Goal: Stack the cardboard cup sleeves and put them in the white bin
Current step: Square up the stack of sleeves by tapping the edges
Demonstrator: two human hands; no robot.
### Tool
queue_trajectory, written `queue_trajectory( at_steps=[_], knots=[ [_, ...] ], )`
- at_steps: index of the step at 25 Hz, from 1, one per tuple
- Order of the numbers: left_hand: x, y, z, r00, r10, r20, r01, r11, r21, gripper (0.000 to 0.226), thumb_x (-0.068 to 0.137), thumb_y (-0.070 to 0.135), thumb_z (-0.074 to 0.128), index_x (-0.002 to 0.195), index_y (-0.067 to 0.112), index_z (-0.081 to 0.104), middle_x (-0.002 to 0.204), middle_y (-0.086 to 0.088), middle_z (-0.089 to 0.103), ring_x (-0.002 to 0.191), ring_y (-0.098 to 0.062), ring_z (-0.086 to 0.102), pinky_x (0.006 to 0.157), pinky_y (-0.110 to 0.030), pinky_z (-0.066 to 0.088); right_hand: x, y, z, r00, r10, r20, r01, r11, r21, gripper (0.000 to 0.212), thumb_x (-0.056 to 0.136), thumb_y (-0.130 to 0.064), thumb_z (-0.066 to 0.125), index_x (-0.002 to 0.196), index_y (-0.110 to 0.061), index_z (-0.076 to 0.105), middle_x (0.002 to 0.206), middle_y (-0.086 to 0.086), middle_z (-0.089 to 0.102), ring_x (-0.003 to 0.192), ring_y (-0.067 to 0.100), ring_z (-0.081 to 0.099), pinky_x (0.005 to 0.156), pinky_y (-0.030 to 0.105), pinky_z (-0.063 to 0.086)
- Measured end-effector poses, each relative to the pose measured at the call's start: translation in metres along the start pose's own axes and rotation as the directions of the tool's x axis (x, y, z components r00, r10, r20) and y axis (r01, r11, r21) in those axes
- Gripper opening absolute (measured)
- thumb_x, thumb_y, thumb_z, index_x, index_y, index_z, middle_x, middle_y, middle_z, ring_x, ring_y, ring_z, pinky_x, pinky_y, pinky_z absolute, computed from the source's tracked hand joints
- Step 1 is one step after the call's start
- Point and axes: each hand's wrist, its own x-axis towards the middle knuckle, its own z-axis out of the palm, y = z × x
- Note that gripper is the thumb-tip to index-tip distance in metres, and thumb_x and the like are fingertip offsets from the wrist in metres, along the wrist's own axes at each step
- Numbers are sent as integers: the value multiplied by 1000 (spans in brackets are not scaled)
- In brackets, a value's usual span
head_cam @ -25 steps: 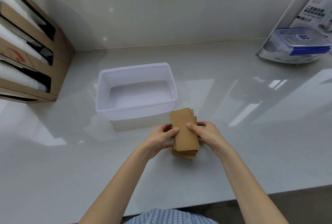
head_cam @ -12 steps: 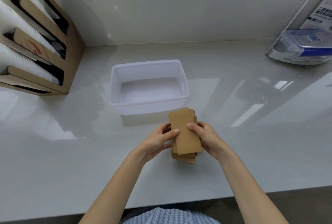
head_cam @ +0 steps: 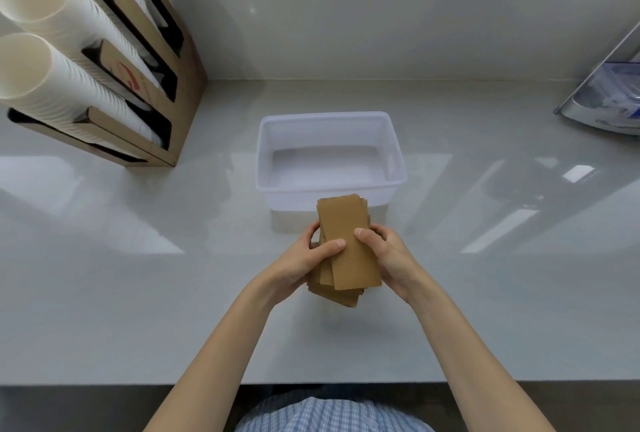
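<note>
A stack of brown cardboard cup sleeves [head_cam: 346,241] is held flat above the counter, its far end overlapping the near wall of the white bin [head_cam: 330,189]. My left hand [head_cam: 308,258] grips the stack's left side with the thumb on top. On the right side, my right hand [head_cam: 388,255] holds it the same way. The lower sleeves stick out unevenly at the near end. Nothing lies inside the bin, which stands just beyond my hands.
A brown cup dispenser [head_cam: 149,92] with rows of white paper cups [head_cam: 52,60] stands at the back left against the wall. A clear lidded container [head_cam: 609,99] sits at the far right. The counter's front edge [head_cam: 104,383] runs below my forearms.
Both hands have kept hold of the stack and carried it slightly forward, so its far end now overlaps the bin's near wall. The view has shifted, bringing the bin to the centre.
</note>
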Motion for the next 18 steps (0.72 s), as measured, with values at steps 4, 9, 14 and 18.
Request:
queue_trajectory(
  at_steps=[4, 9, 14, 18],
  knots=[
    [-8, -5, -11, 999, 19, -48, -15, 996, 83, 81, 74, 33, 70, 138, 26, 20, 120, -5, 55, 105, -22, 60, 93, -35, 50, 1, 5, 17, 1000, 16, 25, -15, 999, -40, 35, 88, -26, 55, 117, -12, 42, 102, 2, 57, 88, 16, 59, 71, 28, 53],
    [-14, -11, -25, 988, 90, -125, -58, 969, 239, 78, 77, 30, 68, 137, 29, 17, 103, 13, 49, 94, -8, 56, 78, -22, 51, 4, 14, 25, 996, -10, 90, 20, 993, -115, 52, 88, -22, 55, 135, -9, 36, 124, 11, 55, 108, 23, 57, 95, 37, 49],
    [-18, -4, -46, 975, 181, -132, -98, 874, 477, 82, 70, 30, 73, 134, 22, 23, 121, 1, 51, 104, -16, 55, 86, -30, 51, 5, 2, 23, 985, -126, 117, 162, 903, -397, 89, 79, -28, 68, 146, -28, 9, 148, 1, 33, 138, 16, 32, 111, 32, 28],
    [-18, 7, -59, 945, 312, -100, -103, 573, 813, 86, 59, 38, 68, 133, 23, 27, 127, -2, 48, 110, -22, 47, 88, -36, 45, 5, -10, 22, 951, -239, 194, 308, 745, -592, 111, 71, -28, 75, 145, -34, -7, 156, -6, 11, 143, 9, 13, 106, 22, 19]
  ],
)
